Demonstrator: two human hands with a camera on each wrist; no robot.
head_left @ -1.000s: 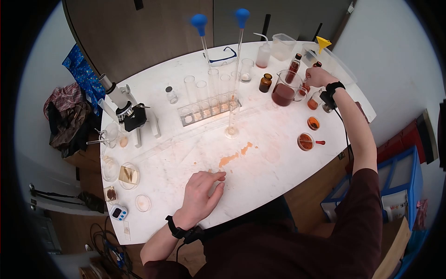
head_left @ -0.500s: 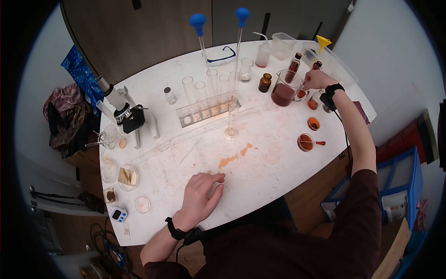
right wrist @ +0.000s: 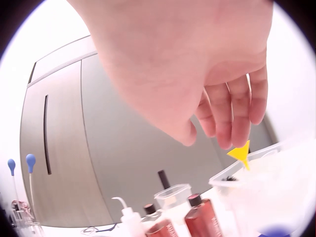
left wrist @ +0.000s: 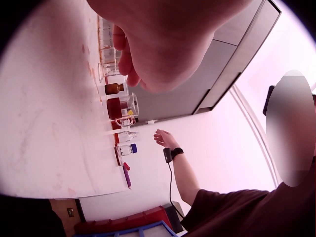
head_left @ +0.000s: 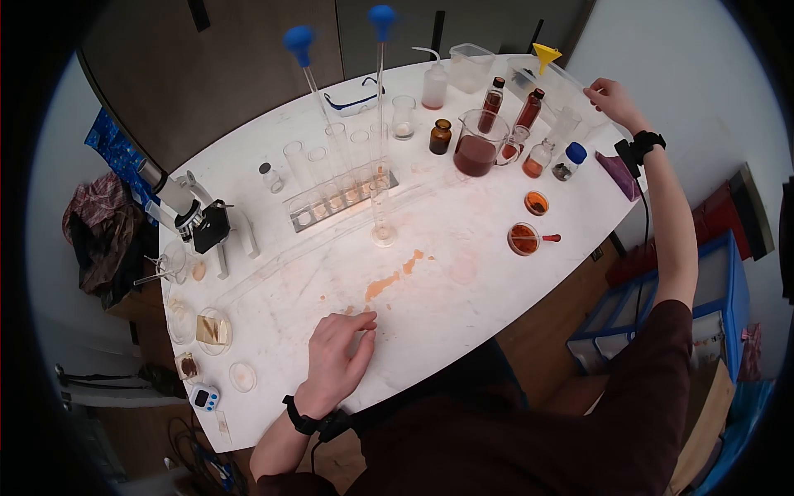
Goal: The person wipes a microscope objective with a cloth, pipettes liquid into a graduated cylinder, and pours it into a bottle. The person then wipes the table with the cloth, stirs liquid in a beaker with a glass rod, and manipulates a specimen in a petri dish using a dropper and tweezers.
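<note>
The right hand (head_left: pixel 614 103) has nothing in it. Its fingers hang down, a bit bent, and the thumb tip is apart from them. It is up by the right end of the big clear tub (head_left: pixel 571 93), and I can't tell if it touches the rim. The yellow funnel (head_left: pixel 546 56) sticks up at the far left side of the tub

The left hand (head_left: pixel 335 351) has loose, bent fingers with no thing in them. It is at the near side of the white table (head_left: pixel 463 306), just by the orange spill (head_left: pixel 393 281)

In front of the tub are two red bottles with dark caps (head_left: pixel 531 109), a big glass jug (head_left: pixel 477 153) of dark red stuff, and a little jar with a blue lid (head_left: pixel 570 161). The small brown bottle (head_left: pixel 440 137) is left of the jug. Nearer are two round dishes (head_left: pixel 523 239), and one has a stick with a red end on it

In the middle, a rack (head_left: pixel 343 202) holds a row of glass tubes. The tall thin glass (head_left: pixel 381 227) stands in front of it, and two blue bulbs (head_left: pixel 381 23) are up high on long thin glass sticks. Far left is the microscope (head_left: pixel 207 227), with a small white and blue timer (head_left: pixel 204 397) nearer
</note>
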